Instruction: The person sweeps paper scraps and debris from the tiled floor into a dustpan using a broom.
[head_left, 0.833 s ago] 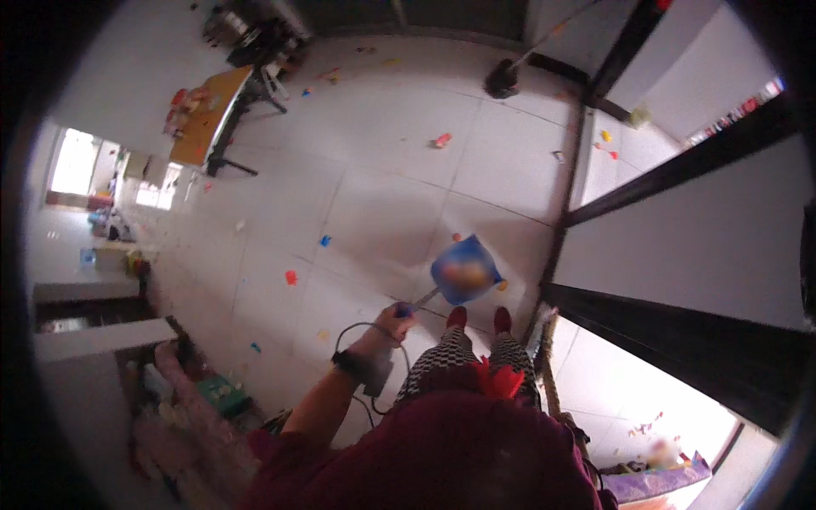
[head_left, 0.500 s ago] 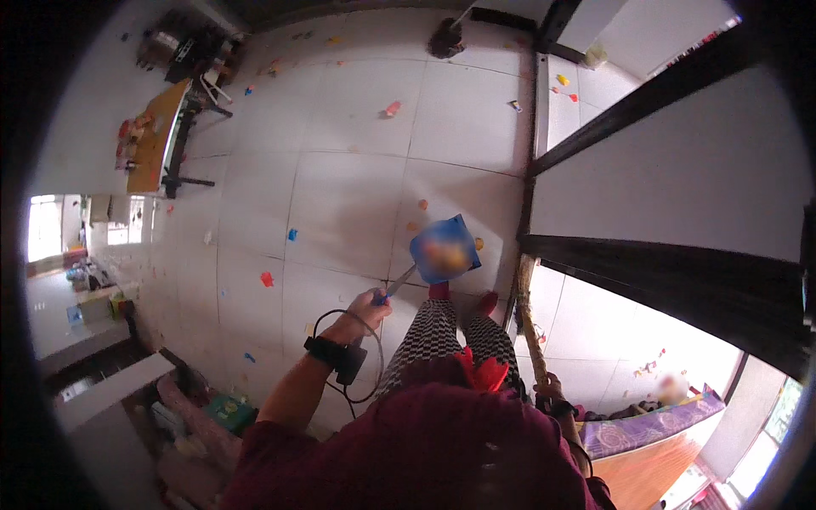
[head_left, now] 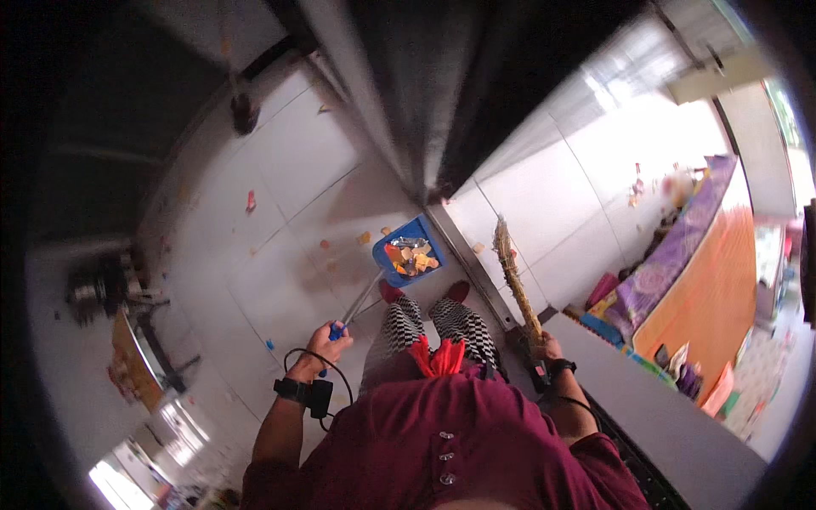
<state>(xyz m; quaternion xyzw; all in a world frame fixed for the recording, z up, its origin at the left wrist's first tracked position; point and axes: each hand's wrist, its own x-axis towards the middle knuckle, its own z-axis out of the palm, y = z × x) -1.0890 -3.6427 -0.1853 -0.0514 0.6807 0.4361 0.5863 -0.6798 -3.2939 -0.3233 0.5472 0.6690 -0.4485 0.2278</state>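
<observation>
My left hand [head_left: 328, 343] is closed around the blue grip of a long-handled dustpan. Its blue pan [head_left: 422, 228] rests at the floor just ahead of my feet, with a heap of crumpled scraps [head_left: 411, 259] in it, mostly orange and yellow. On the right, my right hand [head_left: 549, 347] grips a straw broom [head_left: 513, 272]. The bristly end points away from me, over the floor beyond the door sill; I cannot tell whether it touches the tiles.
A raised door sill [head_left: 469, 259] runs between the pan and the broom. Dark door panels [head_left: 425, 93] stand ahead. Small scraps lie on the tiles, among them a red one [head_left: 251, 201] and a blue one [head_left: 270, 344]. An orange-topped table [head_left: 705, 280] with purple cloth stands at right.
My view has turned to the right. The broom has swung out from beside my leg and now reaches over the floor past the sill. The dustpan stays in front of my feet.
</observation>
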